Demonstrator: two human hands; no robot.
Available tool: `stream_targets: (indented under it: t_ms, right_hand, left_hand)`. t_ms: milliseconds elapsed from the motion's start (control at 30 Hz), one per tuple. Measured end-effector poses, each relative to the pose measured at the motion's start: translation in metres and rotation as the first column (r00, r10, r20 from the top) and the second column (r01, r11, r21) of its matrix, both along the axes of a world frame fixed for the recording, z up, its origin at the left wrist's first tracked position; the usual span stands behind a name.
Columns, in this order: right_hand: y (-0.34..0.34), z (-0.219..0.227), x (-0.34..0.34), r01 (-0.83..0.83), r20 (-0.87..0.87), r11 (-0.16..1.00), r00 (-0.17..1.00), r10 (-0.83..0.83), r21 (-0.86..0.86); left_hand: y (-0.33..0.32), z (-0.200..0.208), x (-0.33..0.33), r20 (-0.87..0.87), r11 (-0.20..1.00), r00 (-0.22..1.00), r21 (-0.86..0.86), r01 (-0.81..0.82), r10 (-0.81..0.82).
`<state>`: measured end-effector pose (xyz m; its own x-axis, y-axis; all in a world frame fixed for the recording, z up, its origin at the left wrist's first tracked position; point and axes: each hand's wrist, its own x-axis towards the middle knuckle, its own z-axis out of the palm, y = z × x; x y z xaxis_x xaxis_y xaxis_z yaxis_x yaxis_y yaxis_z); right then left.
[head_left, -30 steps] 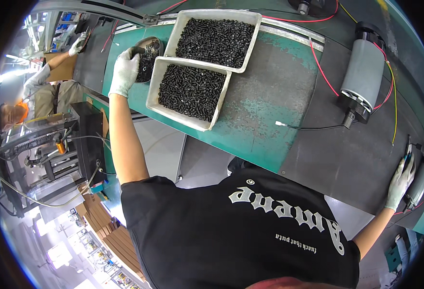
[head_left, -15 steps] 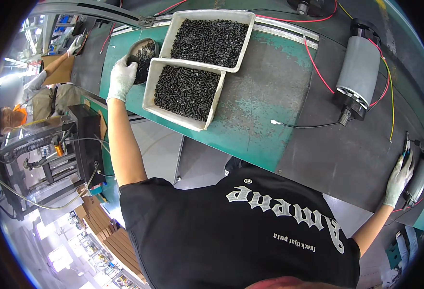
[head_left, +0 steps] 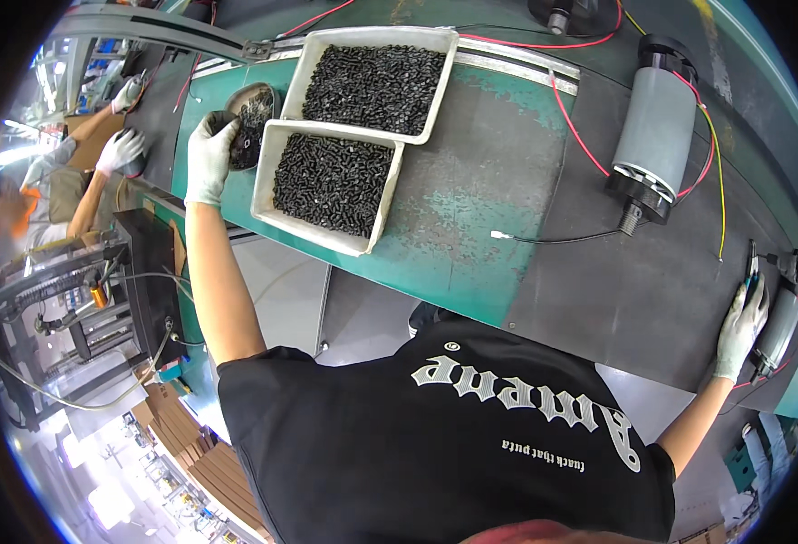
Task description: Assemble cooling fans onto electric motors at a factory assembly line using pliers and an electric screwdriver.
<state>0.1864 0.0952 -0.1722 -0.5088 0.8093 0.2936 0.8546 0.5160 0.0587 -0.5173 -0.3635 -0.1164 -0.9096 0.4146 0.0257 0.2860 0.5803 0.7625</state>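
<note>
My left hand (head_left: 210, 159), in a white glove, is at the left rim of a small round bowl (head_left: 270, 98) of small dark parts. Its thumb and fingers are closed together; whatever they hold is hidden. Close beside the bowl are two pale bins, the far bin (head_left: 447, 77) and the near bin (head_left: 263, 172), both heaped with small black cylindrical parts. Far off to the right, my gloved right hand (head_left: 741, 334) has its fingers wrapped round a slim dark tool (head_left: 752, 257) whose tip points away from me. A grey cylindrical motor (head_left: 782, 328) lies just beside that hand.
A large grey cylindrical motor (head_left: 657, 127) with red, yellow and black wires rests on the dark mat (head_left: 598, 290). A metal rail (head_left: 517, 62) crosses the green bench (head_left: 471, 245). At the left, a co-worker's gloved hands (head_left: 120, 150) work near a black machine frame (head_left: 149, 258).
My left hand has drawn back slightly from inside the bowl to its rim, fingers closing. The right hand stays at the tool. A co-worker's second hand has come into view.
</note>
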Motion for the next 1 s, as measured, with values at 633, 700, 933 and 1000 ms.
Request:
stream_targets:
  t_ms: [633, 700, 933, 1000]
  right_hand:
    - [-0.034, 0.054, -0.058, -0.145, -0.761, 0.823, 0.492, -0.422, -0.55]
    - [-0.071, 0.076, -0.102, -0.372, -0.847, 0.809, 0.461, -0.264, -0.454]
    - [-0.098, 0.156, -0.192, -0.678, -0.406, 0.725, 0.633, 0.659, 0.12]
    - [-0.098, 0.163, -0.19, -0.626, -0.259, 0.762, 0.718, 0.646, 0.166]
  left_hand:
    - [0.036, 0.015, 0.079, 0.52, 0.273, 0.75, 0.854, -0.444, -0.408]
    - [0.11, 0.042, 0.187, 0.488, 0.318, 0.703, 0.873, -0.371, -0.517]
    - [0.243, 0.057, 0.35, 0.43, 0.327, 0.145, 0.83, -0.451, -0.891]
    - [0.247, 0.055, 0.35, 0.376, 0.289, 0.145, 0.863, -0.413, -0.915]
